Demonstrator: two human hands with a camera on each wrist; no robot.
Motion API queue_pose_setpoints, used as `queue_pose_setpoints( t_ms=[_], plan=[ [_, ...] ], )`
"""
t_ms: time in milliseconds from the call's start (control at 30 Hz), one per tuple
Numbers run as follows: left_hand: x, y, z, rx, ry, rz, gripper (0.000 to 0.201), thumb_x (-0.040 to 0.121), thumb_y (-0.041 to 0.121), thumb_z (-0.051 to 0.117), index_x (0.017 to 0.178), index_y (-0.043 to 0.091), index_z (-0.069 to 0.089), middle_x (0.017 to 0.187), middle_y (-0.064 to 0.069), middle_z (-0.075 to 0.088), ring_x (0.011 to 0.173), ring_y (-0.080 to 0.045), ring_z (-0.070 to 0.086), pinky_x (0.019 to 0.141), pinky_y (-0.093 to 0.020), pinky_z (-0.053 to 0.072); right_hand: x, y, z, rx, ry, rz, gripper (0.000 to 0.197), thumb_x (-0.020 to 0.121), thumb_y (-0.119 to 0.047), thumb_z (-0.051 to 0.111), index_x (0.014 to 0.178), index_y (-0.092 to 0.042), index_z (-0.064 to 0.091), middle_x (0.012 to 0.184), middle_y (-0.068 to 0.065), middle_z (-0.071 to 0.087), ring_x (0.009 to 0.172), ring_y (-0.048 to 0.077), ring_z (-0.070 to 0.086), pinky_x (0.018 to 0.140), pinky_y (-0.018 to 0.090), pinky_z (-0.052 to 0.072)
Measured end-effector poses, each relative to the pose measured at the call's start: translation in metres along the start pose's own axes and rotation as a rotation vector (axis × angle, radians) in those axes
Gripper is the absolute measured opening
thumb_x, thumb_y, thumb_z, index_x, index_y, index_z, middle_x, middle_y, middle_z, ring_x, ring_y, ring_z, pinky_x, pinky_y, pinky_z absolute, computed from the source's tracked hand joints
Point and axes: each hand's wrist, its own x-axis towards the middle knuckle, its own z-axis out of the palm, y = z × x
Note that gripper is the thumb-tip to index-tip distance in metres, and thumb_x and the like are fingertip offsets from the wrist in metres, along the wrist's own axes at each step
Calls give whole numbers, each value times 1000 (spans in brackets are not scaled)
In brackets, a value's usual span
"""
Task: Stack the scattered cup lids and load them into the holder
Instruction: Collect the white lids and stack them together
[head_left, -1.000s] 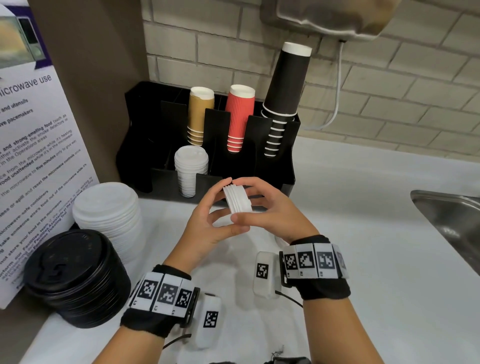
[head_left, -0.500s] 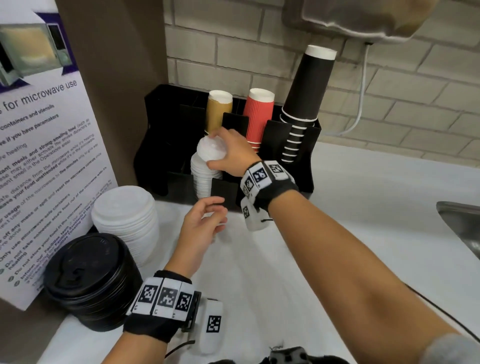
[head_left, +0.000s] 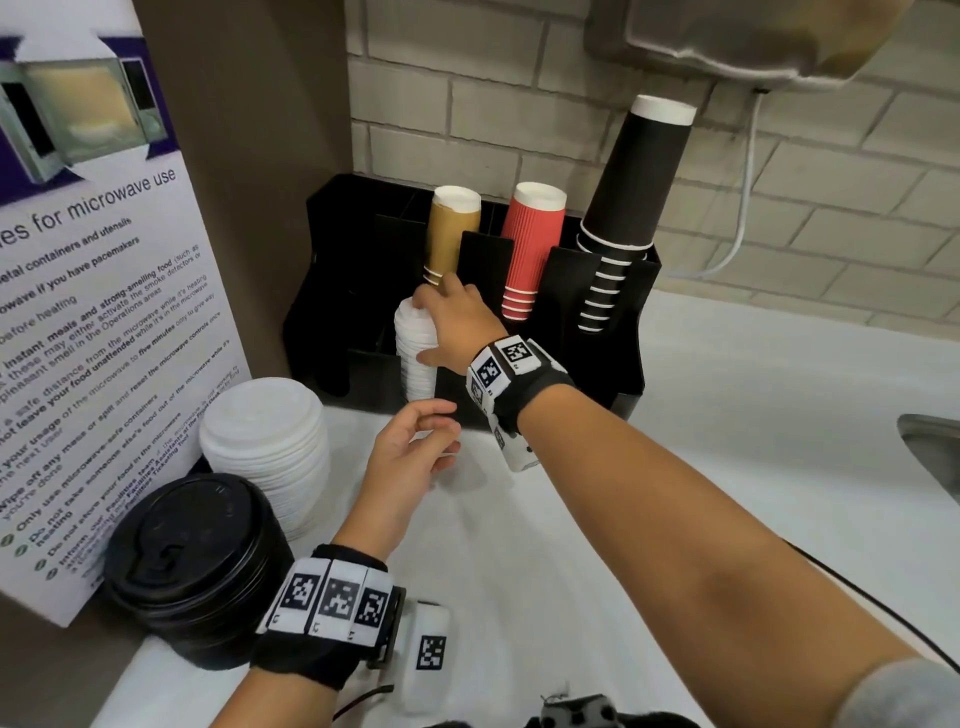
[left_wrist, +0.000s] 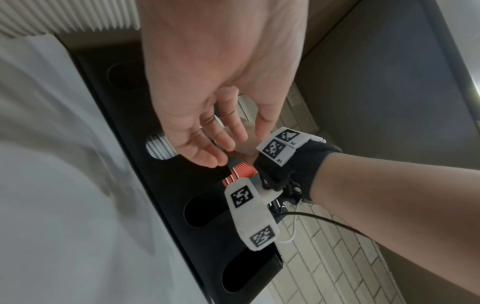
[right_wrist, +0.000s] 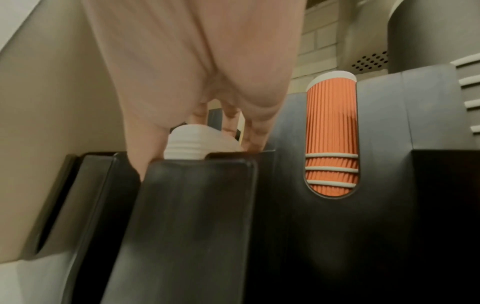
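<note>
So the right hand (head_left: 457, 325) is on top of the tall stack of small white plastic cup lids (head_left: 415, 358), fingers and thumb curled down around its upper lids. That stack sits in the front-left slot of the black plastic cup-and-lid holder (head_left: 582, 364). Just behind the grip is a column of tan paper cups (head_left: 449, 234), with red ribbed paper cups (head_left: 530, 244) beside them. The left hand (head_left: 410, 457) hovers just below the grip, fingers loose, holding nothing. Further out to the left sit a pile of larger white lids (head_left: 270, 447) and black lids (head_left: 192, 561).
</note>
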Motion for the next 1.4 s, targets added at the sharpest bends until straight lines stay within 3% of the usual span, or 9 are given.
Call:
queue_pose_setpoints(
  t_ms=[267, 367, 500, 633, 800, 933, 1033, 1233, 1400],
  plan=[
    [-3, -1, 2, -8, -6, -6, 18, 94, 10, 60, 101, 24, 68, 79, 13, 67, 81, -13, 65, 71, -20, 51, -10, -6, 4, -97, 54, 23, 70, 82, -32, 73, 140, -15, 38, 139, 12, 35, 119, 32, 43, 93, 41, 46],
    [-4, 0, 2, -5, -9, 4, 18, 94, 10, 60, 101, 24, 68, 81, 11, 67, 81, -12, 66, 71, -20, 52, -28, -1, -13, 163, 217, 85, 71, 79, -39, 74, 138, -14, 43, 131, 12, 42, 117, 30, 46, 96, 40, 43],
    [-6, 0, 3, -21, -18, 12, 18, 94, 8, 59, 100, 23, 67, 81, 11, 65, 78, -10, 64, 70, -19, 51, -79, 34, -44, 529, 443, 323, 47, 84, -31, 70, 124, -10, 55, 116, 13, 56, 106, 25, 56, 86, 27, 43],
    [-9, -1, 6, -26, -44, 10, 17, 94, 10, 60, 100, 24, 67, 85, 8, 64, 79, -10, 65, 72, -21, 51, -152, 82, -50, 533, 151, 657, 39, 92, -30, 59, 125, -12, 54, 111, 9, 61, 100, 23, 56, 80, 26, 38],
    [-12, -3, 9, -26, -63, 6, 18, 94, 9, 59, 100, 25, 67, 87, 7, 64, 79, -11, 65, 70, -20, 51, -214, 103, -23, 374, -65, 898, 58, 85, -40, 68, 134, -18, 49, 135, 10, 52, 118, 27, 53, 88, 30, 40],
    [-15, -4, 14, -23, -80, -2, 19, 94, 10, 60, 98, 26, 68, 87, 9, 65, 79, -10, 65, 69, -19, 51, -224, 104, -3, 352, -262, 904, 86, 69, -41, 81, 142, -30, 38, 136, 8, 47, 122, 29, 50, 97, 36, 44],
    [-18, -5, 14, -21, -83, -10, 18, 94, 11, 60, 98, 27, 69, 86, 11, 65, 79, -9, 66, 69, -19, 51, -220, 107, 4, 352, -300, 887, 92, 63, -37, 85, 141, -32, 37, 132, 5, 48, 116, 28, 52, 87, 34, 44],
    [-22, -3, 14, -14, -71, -19, 21, 94, 11, 60, 95, 30, 69, 87, 9, 64, 79, -10, 66, 73, -22, 51, -215, 109, 10, 283, -331, 839, 76, 63, -29, 83, 129, -25, 44, 103, 1, 52, 90, 25, 55, 69, 31, 44],
    [-25, 3, 17, -2, -83, -5, 20, 93, 12, 62, 95, 31, 69, 83, 14, 65, 83, -13, 65, 75, -23, 50, -216, 108, -8, 270, -247, 829, 72, 65, -32, 81, 126, -30, 44, 109, 5, 54, 99, 29, 56, 83, 40, 51]
  ],
)
